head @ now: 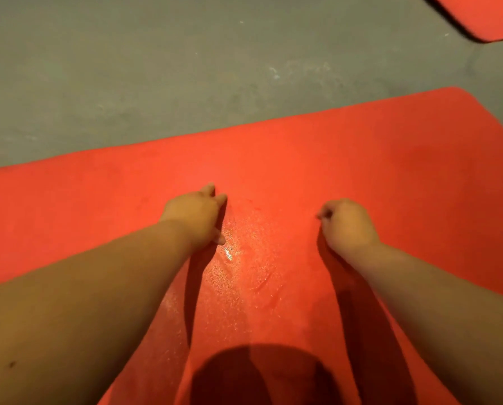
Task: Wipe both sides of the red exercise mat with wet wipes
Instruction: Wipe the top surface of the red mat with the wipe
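The red exercise mat [361,171] lies flat on the floor and fills the lower half of the head view. A wet, shiny patch [232,258] with faint creases runs down its middle between my arms. My left hand [196,217] rests on the mat just left of that patch, fingers stretched forward and thumb out to the side. My right hand [346,223] sits to the right of the patch with its fingers curled into a fist, knuckles up, and nothing shows in it. No wet wipe is visible.
Grey concrete floor [156,68] spreads beyond the mat's far edge. A corner of a second red mat [490,16] lies at the top right. My head's shadow [259,375] falls on the mat near the bottom.
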Action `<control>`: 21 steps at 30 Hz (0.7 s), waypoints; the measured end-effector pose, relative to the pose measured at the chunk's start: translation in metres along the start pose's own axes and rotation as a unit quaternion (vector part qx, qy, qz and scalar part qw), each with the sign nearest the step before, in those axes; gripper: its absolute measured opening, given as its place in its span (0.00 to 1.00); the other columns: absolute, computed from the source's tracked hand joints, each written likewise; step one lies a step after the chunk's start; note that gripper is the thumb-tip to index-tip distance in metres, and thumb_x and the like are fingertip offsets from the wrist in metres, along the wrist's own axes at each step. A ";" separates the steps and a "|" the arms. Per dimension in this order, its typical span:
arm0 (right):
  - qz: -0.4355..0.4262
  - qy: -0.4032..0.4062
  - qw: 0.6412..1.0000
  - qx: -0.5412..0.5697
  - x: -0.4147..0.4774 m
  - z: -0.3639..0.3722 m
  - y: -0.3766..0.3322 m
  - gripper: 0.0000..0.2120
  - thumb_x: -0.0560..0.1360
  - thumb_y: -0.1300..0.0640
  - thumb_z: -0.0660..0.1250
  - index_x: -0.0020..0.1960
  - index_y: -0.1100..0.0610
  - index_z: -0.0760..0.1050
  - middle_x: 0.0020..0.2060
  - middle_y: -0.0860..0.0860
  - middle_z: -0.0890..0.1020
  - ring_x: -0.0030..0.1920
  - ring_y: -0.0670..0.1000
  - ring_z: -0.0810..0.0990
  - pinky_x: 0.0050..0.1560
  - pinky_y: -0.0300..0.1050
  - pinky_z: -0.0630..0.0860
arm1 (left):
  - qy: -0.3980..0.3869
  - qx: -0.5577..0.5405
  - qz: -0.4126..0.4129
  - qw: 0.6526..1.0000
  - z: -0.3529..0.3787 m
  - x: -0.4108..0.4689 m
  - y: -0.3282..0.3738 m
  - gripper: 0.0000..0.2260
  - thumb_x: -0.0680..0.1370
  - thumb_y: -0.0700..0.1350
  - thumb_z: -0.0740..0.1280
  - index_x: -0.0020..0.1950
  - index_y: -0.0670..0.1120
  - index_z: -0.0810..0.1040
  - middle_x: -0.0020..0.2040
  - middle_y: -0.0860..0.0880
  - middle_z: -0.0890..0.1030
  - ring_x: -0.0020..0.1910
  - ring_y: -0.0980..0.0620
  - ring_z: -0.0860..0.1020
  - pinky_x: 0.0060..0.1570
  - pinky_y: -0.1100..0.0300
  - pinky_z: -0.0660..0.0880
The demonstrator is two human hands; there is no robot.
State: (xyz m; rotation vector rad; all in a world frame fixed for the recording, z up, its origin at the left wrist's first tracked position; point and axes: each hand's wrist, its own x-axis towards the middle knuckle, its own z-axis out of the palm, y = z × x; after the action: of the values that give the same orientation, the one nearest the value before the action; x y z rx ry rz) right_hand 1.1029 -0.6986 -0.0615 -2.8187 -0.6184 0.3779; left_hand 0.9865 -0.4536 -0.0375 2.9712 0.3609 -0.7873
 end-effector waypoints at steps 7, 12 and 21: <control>-0.189 -0.017 0.979 0.071 -0.049 0.050 -0.067 0.09 0.71 0.64 0.66 0.47 0.57 0.82 0.44 0.55 0.81 0.47 0.58 0.79 0.49 0.47 0.76 | -0.061 -0.040 -0.041 0.997 0.007 0.010 -0.020 0.50 0.65 0.68 0.71 0.78 0.57 0.46 0.79 0.47 0.44 0.76 0.35 0.48 0.69 0.40 0.62; -0.316 -0.079 0.945 0.028 -0.018 0.039 -0.049 0.07 0.72 0.62 0.67 0.48 0.55 0.82 0.44 0.52 0.80 0.48 0.56 0.78 0.49 0.46 0.76 | -0.092 0.028 0.000 0.995 -0.009 0.015 -0.029 0.49 0.68 0.61 0.73 0.78 0.57 0.45 0.79 0.45 0.44 0.75 0.34 0.54 0.69 0.49 0.62; -0.225 -0.053 0.970 0.072 -0.042 0.055 -0.118 0.08 0.73 0.64 0.65 0.48 0.58 0.81 0.44 0.55 0.80 0.47 0.57 0.78 0.47 0.44 0.74 | -0.090 -0.014 -0.021 0.996 0.000 0.015 -0.032 0.51 0.68 0.58 0.75 0.78 0.56 0.42 0.79 0.49 0.40 0.76 0.37 0.49 0.69 0.46 0.62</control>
State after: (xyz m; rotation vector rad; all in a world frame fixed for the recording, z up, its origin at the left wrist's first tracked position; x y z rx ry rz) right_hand 1.0055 -0.6035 -0.0724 -2.4350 -1.1699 0.4622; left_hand 0.9919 -0.4194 -0.0441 2.8463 0.4200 -1.0365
